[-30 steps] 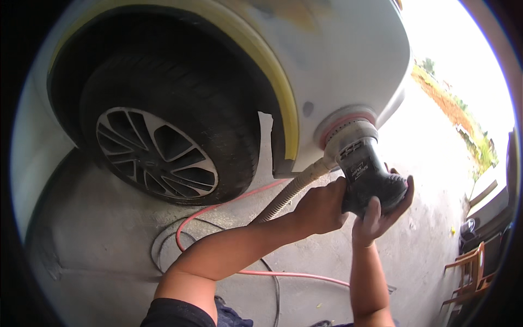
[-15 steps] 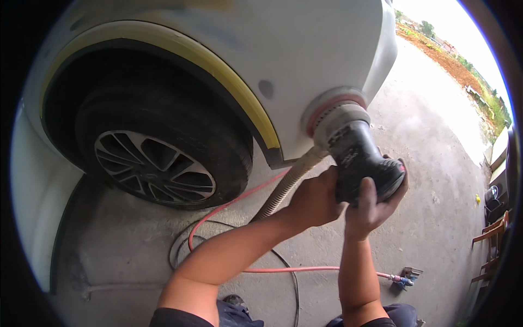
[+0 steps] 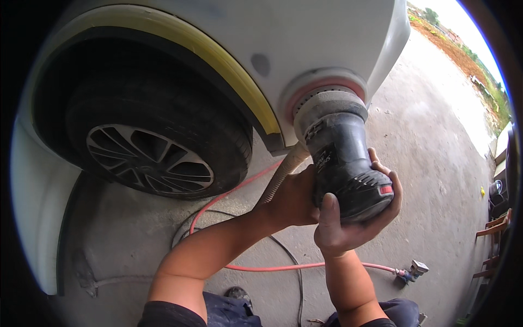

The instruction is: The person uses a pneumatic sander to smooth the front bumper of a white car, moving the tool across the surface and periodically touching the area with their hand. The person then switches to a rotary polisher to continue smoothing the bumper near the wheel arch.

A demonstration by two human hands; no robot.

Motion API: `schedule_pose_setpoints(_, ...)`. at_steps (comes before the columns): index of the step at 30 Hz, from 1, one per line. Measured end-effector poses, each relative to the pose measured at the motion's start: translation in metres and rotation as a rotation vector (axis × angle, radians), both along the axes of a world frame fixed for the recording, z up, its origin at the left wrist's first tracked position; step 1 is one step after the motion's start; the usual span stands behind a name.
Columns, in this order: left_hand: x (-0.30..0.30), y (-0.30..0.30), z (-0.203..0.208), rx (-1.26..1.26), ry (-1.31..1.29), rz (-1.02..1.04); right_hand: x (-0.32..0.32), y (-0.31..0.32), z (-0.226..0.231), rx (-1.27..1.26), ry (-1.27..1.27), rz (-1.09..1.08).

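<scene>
Both my hands hold an orbital sander (image 3: 343, 147) with a black and grey body. Its round, red-edged pad sits against the pale grey car body panel (image 3: 327, 32), low beside the wheel arch. My left hand (image 3: 297, 199) is wrapped round the sander's left side; its fingertips are hidden behind the tool. My right hand (image 3: 354, 234) cups the rear end, thumb on the near side and fingers round the right. A ribbed beige hose (image 3: 280, 180) runs down from the sander past my left hand. Yellow masking tape (image 3: 218, 60) lines the arch, and a dark spot (image 3: 261, 64) marks the panel.
The car wheel (image 3: 152, 158) stands to the left of the sander. A red hose (image 3: 272, 267) and a black cable (image 3: 299, 289) lie across the concrete floor, with a small tool (image 3: 407, 274) at the red hose's end. Wooden chairs (image 3: 496, 224) stand at the far right.
The sander and both hands have shifted slightly left in view, and the sander's rear end sits lower. The car and wheel appear a little higher as the view shifts. Both hands keep their hold.
</scene>
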State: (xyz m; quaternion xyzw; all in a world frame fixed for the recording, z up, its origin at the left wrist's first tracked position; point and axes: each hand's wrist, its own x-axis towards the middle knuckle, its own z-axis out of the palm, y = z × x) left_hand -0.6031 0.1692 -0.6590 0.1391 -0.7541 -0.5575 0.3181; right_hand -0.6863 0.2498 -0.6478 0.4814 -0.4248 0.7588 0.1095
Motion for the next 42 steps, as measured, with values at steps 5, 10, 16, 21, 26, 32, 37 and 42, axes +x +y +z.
schedule_pose_setpoints(5,0.003,-0.001,-0.002,0.164,0.098,-0.068,0.001,-0.002,-0.004,0.012,0.014,0.022)
schedule_pose_setpoints(10,-0.003,-0.006,-0.02,0.327,0.183,-0.049,0.002,-0.003,-0.007,0.021,-0.011,0.0)
schedule_pose_setpoints(16,-0.013,-0.001,-0.018,-0.224,-0.24,0.06,-0.015,-0.005,-0.004,-0.019,-0.199,0.049)
schedule_pose_setpoints(21,-0.033,0.005,-0.016,-0.383,-0.105,0.24,-0.031,-0.006,0.003,-0.039,-0.378,0.088)
schedule_pose_setpoints(26,-0.035,0.002,-0.016,-0.336,-0.236,0.189,-0.036,-0.009,0.002,-0.066,-0.363,0.058)
schedule_pose_setpoints(32,-0.009,-0.01,-0.011,0.167,-0.068,-0.083,-0.009,-0.006,-0.004,0.036,-0.101,0.024)
schedule_pose_setpoints(37,-0.011,-0.003,-0.002,-0.045,-0.054,0.01,-0.01,-0.007,-0.005,0.037,-0.156,0.023)
schedule_pose_setpoints(42,-0.019,0.0,-0.013,-0.308,-0.175,0.171,-0.016,-0.011,-0.008,-0.021,-0.231,0.052)
